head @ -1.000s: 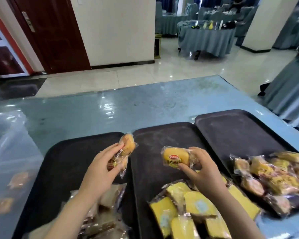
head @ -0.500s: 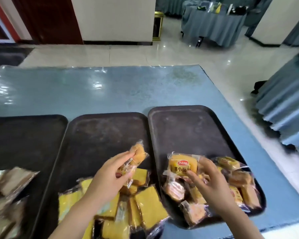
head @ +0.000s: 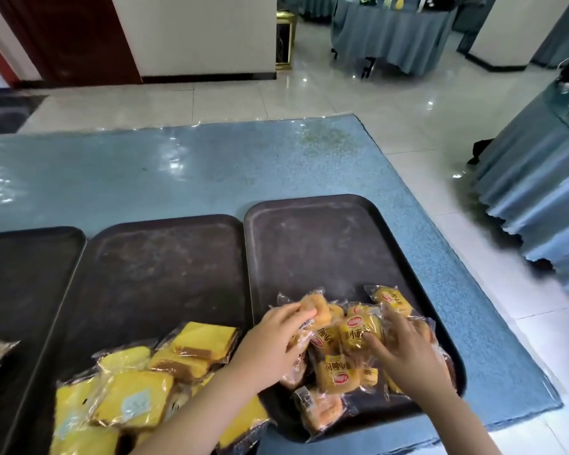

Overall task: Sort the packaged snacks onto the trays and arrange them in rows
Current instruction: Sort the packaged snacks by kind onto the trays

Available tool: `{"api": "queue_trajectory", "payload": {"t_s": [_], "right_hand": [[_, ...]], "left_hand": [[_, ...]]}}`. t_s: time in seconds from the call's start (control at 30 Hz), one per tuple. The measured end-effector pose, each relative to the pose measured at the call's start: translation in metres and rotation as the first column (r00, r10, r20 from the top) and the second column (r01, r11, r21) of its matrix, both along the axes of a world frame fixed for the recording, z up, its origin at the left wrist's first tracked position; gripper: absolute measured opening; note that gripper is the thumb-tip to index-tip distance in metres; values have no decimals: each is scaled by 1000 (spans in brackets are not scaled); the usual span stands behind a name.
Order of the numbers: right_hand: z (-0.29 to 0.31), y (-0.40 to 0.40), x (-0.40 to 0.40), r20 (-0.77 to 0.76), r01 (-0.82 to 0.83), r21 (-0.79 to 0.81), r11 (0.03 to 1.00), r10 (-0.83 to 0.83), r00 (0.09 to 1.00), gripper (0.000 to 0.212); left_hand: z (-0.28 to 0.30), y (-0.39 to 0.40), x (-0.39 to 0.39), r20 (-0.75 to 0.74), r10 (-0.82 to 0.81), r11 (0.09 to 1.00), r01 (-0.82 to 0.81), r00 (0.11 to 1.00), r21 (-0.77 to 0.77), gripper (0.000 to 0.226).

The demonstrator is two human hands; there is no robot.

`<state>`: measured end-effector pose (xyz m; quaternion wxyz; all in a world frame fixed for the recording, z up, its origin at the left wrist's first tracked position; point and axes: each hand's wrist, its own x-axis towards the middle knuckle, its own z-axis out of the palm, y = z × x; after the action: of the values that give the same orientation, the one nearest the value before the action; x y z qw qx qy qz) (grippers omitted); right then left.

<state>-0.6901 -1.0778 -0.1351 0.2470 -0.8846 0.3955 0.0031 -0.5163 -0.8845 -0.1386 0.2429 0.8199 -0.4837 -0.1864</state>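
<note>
Placing two wrapped buns onto the right tray [head: 326,231], head view: left hand [head: 270,349] pinching a small orange bun packet [head: 314,308] between thumb and fingertips, over the heap near the tray's front-left part; right hand [head: 404,356] with fingers curled round a yellow bun packet [head: 358,330], thumb on its front face, over the heap's middle. Heaped bun packets [head: 339,376] bunched along the front edge, far half of the tray bare. Yellow cake slices [head: 135,399] piled at the front edge of the middle tray [head: 165,257]; left tray [head: 23,257] mostly dark, contents cut off at the picture's edge. Recommended: set each packet flat, label up, starting a row at the far edge rather than onto the heap; release only once seated; keep wrapper seams clear of neighbours to avoid dragging the pile.
</note>
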Motion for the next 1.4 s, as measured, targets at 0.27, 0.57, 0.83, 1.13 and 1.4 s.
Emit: {"api": "queue_trajectory", "payload": {"t_s": [0.27, 0.57, 0.83, 1.13, 1.4], "right_hand": [[-33, 7, 10, 224, -25, -194, 981, 69, 972, 63], [-44, 8, 7, 99, -122, -202, 972, 144, 985, 60], [-11, 27, 26, 121, -76, -230, 970, 106, 987, 72], [22, 124, 93, 140, -202, -274, 940, 247, 959, 59], [33, 277, 167, 187, -254, -281, 926, 312, 931, 55]], "left_hand": [[-25, -11, -16, 114, -29, 990, 13, 993, 137, 78], [-36, -15, -14, 196, -57, 978, 15, 979, 210, 72], [-19, 12, 6, 226, -27, 996, 7, 974, 89, 66], [5, 127, 66, 346, 86, 994, -106, 934, 39, 60], [14, 318, 135, 368, 225, 967, -254, 902, 32, 56]]}}
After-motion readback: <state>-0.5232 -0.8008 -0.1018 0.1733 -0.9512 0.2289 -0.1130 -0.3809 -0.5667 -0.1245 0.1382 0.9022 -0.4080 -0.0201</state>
